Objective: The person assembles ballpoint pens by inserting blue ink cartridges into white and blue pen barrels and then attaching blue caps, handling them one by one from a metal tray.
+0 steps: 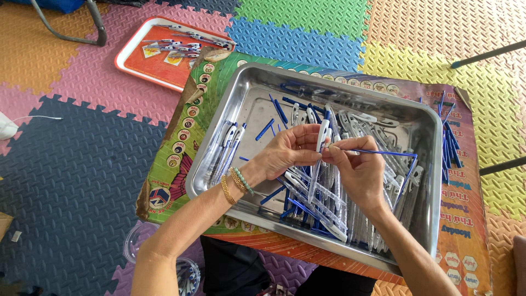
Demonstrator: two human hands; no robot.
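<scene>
Over the steel tray (249,82) both hands meet: left hand (285,153) pinches a clear pen barrel (319,159) between closed fingers, right hand (356,170) nips a thin blue refill (378,152) at its mouth. Honestly, that refill could bend or slip into the loose pen parts (323,211) below if it's angled off.

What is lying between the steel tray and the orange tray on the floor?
In the head view, only the colourful printed board under the steel tray lies there; its worn corner overlaps the orange tray.

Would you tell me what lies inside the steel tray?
The steel tray holds clear pen barrels and blue refills; both hands hide the parts beneath them.
</scene>
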